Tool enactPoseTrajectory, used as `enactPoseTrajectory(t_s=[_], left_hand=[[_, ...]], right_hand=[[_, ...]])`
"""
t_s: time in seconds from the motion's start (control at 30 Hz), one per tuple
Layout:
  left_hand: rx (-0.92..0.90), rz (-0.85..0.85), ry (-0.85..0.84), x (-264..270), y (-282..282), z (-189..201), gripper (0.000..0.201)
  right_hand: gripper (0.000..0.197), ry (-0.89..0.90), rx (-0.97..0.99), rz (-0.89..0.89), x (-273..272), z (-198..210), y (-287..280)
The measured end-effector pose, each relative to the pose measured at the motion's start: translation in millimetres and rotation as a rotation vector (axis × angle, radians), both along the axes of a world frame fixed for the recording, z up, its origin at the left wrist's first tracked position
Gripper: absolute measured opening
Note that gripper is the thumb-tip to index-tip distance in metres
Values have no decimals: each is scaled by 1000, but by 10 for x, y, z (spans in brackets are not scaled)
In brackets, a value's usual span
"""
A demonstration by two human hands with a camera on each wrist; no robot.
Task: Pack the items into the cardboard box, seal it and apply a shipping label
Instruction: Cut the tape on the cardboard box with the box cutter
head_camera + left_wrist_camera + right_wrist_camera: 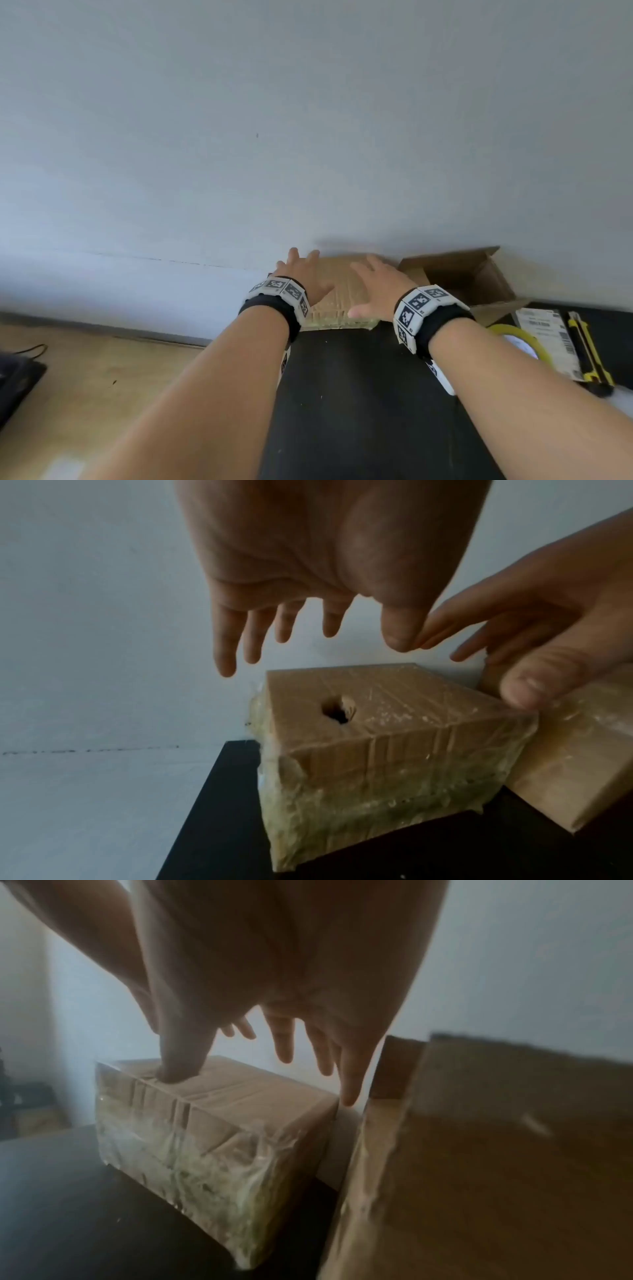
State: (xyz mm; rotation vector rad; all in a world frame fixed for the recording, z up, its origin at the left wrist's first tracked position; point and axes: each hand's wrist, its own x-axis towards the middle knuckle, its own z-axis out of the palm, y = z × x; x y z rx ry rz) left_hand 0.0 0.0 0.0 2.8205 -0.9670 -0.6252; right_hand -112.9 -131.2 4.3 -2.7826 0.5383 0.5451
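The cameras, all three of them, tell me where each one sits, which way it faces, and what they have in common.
Head: worn on the head, looking forward and down at the black table; both forearms, left hand and right hand show.
Left wrist: under the left palm, looking along its fingers at the taped box.
Right wrist: under the right palm, facing the same box beside the open box.
Shared: all three views show the taped box.

Pale wall [308, 120], wooden floor [113, 370] — black tabletop [359, 394]
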Motion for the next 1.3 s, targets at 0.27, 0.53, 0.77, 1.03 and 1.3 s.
enactPoseTrajectory(t_s=[0.27,0.53,0.77,1.03,1.3], left_hand=[[62,-77,143,27,138,-190,110],[19,17,115,4,210,-308,114],[-18,139,183,-27,411,-80,118],[-139,307,303,-128,637,224,114],[-138,308,304,-576,662,149,72]], right_hand=[[81,119,-14,-81,-56,-210,26],[66,6,49,-165,-157,-235,153],[55,-14,32,-143,-212,4,301],[58,46,67,-132,-366,266,430],[67,271,322,-406,-812,142,432]])
